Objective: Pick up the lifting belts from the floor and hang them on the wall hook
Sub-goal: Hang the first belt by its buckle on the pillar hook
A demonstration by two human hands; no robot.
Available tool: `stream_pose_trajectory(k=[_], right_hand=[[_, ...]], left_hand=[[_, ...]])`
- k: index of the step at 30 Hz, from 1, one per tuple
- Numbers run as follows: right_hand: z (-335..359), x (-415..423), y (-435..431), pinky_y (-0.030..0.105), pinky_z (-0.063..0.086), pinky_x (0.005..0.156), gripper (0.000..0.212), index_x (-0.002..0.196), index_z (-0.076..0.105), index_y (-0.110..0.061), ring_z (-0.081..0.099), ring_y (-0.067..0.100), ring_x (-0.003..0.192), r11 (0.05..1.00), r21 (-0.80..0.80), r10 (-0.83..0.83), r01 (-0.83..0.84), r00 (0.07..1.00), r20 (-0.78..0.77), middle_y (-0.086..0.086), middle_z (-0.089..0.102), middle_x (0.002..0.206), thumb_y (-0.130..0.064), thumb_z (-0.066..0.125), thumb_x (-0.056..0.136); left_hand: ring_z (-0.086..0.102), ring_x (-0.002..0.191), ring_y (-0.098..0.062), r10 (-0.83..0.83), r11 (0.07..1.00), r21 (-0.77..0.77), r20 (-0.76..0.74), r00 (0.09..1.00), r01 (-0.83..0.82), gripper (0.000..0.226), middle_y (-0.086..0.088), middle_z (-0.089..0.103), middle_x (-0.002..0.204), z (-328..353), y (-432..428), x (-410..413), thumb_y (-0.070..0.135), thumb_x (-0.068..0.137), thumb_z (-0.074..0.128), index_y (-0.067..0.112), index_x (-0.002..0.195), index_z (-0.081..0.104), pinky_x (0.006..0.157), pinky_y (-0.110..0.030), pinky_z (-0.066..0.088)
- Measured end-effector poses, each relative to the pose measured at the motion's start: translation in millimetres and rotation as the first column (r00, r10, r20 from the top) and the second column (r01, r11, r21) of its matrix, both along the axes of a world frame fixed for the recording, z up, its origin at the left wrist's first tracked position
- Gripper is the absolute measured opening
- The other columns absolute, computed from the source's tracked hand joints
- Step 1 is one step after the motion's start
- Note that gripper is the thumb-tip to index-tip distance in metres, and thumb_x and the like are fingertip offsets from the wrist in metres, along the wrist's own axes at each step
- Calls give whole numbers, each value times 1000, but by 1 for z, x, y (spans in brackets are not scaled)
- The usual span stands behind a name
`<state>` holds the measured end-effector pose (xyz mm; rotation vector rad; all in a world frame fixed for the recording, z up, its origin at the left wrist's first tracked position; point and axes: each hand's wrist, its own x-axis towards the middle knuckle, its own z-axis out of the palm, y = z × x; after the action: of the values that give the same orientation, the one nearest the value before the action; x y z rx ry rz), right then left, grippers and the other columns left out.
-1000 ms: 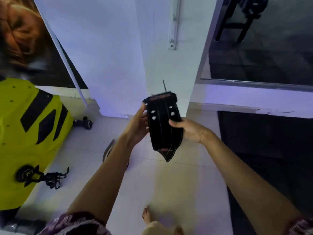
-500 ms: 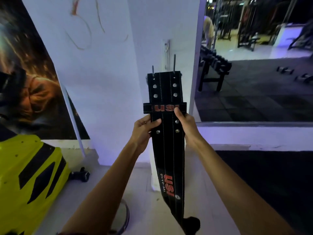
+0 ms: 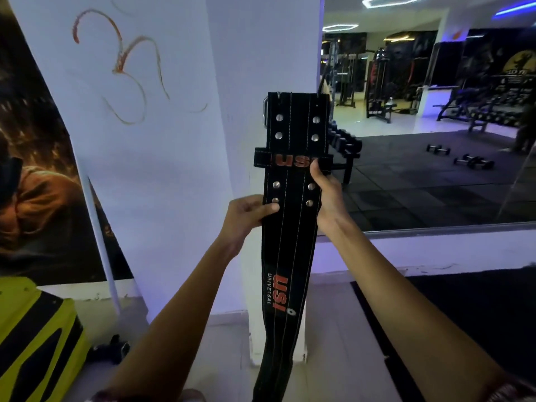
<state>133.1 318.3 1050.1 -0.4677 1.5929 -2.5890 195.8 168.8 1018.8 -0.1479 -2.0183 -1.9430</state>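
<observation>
Since the earlier frame the lifting belt (image 3: 293, 181) is raised higher against the white pillar (image 3: 261, 68), so that its buckle end now stands level with the top of the mirror's reflected gym floor, and more of the wall above is brought into view. The pillar is taken as the landmark: the belt is held flat in front of its right-hand corner, hanging full length, its tail trailing down toward the floor at the pillar's foot. The mirror (image 3: 435, 140) lies to the right of the pillar, a yellow machine cover (image 3: 34, 338) low to its left.

The belt is judged to be thick stitched leather, stiff across its width and only slowly bending along its length, moderately heavy, and top-weighted by the metal buckle (image 3: 264, 113) seen at its upper left edge. It is not fragile and its matt surface is unlikely to slip. A hold at both edges just below the keeper loop, as now, is judged best for steering the buckle onto a hook; the hook itself is hidden behind the belt.

The left hand (image 3: 246, 216) is closed on the belt's left edge, its fingers (image 3: 268, 208) pressed over the face near a rivet. The right hand (image 3: 327, 192) is clamped on the right edge, thumb up by the lettered loop.
</observation>
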Motion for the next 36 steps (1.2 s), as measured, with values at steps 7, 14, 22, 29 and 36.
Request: stream_pose_trajectory(k=[7, 14, 22, 29, 36], right_hand=[[16, -6, 10, 24, 41, 62, 55, 95, 65, -17, 54, 14, 81, 1000, 14, 11, -11, 1000, 5, -2, 60, 86, -58, 74, 59], [15, 8, 8, 37, 50, 97, 49, 117, 62, -10, 63, 25, 110, 983, 164, 109, -85, 983, -145, 13, 66, 119, -44, 59, 82], [-100, 20, 40, 32, 50, 77, 44, 90, 69, -1, 64, 19, 79, 878, 473, 131, -73, 987, -93, 17, 73, 85, -39, 75, 69], [-57, 23, 33, 10, 51, 69, 21, 99, 68, -6, 69, -3, 76, 947, 320, 88, -31, 983, -164, -16, 73, 76, -1, 66, 79], [-136, 42, 52, 39, 54, 89, 27, 101, 67, -7, 67, 25, 90, 734, 647, 259, -206, 966, 14, 1, 71, 95, -20, 71, 78]], left_hand=[[71, 77, -5, -37, 954, -276, 273, 961, 115, 18, 9, 76, 78, -76, 1, 32, 3, 76, 71, 11, 92, 74, 81, -32, 55], [71, 78, -13, 105, 971, 227, -114, 988, -77, 24, -1, 73, 85, 60, 29, 11, 14, 82, 67, 3, 103, 68, 67, -26, 53], [58, 51, -12, 189, 905, 405, -111, 976, -129, 12, -5, 60, 69, 75, 30, -1, 15, 80, 71, 6, 86, 65, 39, -21, 39], [61, 60, -17, 174, 909, 401, -119, 978, -113, 10, -6, 63, 71, 64, 43, -2, 14, 79, 71, 6, 84, 68, 43, -20, 44], [61, 62, -18, 176, 913, 395, -155, 972, -103, 8, -6, 66, 75, 70, 36, 2, 12, 80, 70, 8, 86, 70, 42, -20, 45]])
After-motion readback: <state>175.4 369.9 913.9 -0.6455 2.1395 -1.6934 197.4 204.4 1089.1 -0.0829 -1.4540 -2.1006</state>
